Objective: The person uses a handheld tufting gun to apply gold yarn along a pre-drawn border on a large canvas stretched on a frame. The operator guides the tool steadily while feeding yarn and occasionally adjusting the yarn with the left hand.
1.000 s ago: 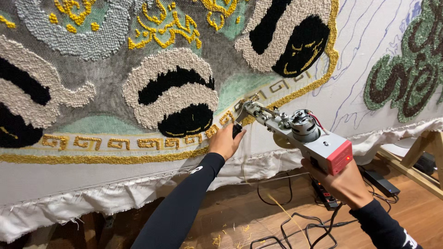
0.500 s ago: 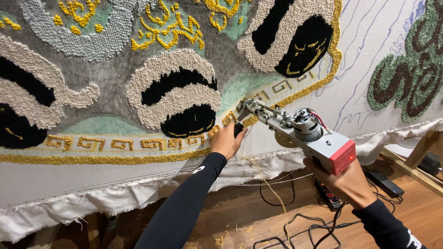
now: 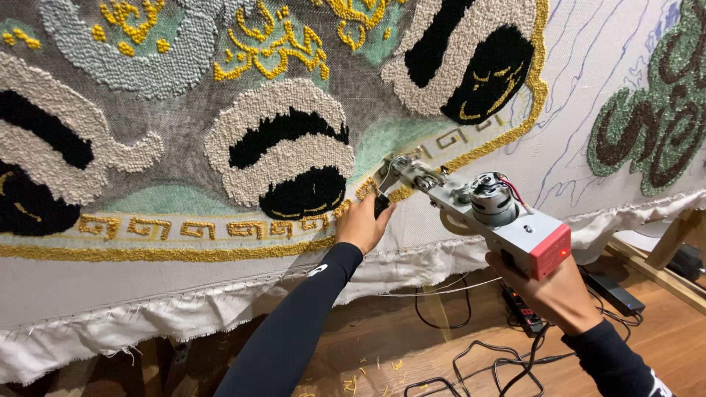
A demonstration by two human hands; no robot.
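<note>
Metal tool: a grey tufting gun (image 3: 478, 213) with a red rear block, held slanted, its needle end against the stretched cloth just right of the left hand; a small round motor with red wires sits on top.
Right hand: the right hand (image 3: 551, 290) grips the gun from below at the red end, fingers wrapped shut on it.
Left hand: the left hand (image 3: 362, 224) closes its fingers on the gun's black front handle (image 3: 382, 205), knuckles close to the cloth.
Cloth: a pale backing cloth (image 3: 603, 88) hangs upright, its frayed white hem drooping along the bottom.
Tufted work: cream and black curled shapes (image 3: 283, 147), a yellow key-pattern border (image 3: 184, 229) with a yellow line under it, pale green ground; the needle meets this border where it turns upward.
Far right: a green and brown tufted figure (image 3: 647, 125) on bare cloth with blue drawn lines.
Floor: brown wooden boards (image 3: 397, 331), black cables (image 3: 471, 360) in loops, a black power strip (image 3: 523, 312) under the right hand, yellow yarn scraps (image 3: 368, 371) scattered.
Containers, labels: none can be made out.
</note>
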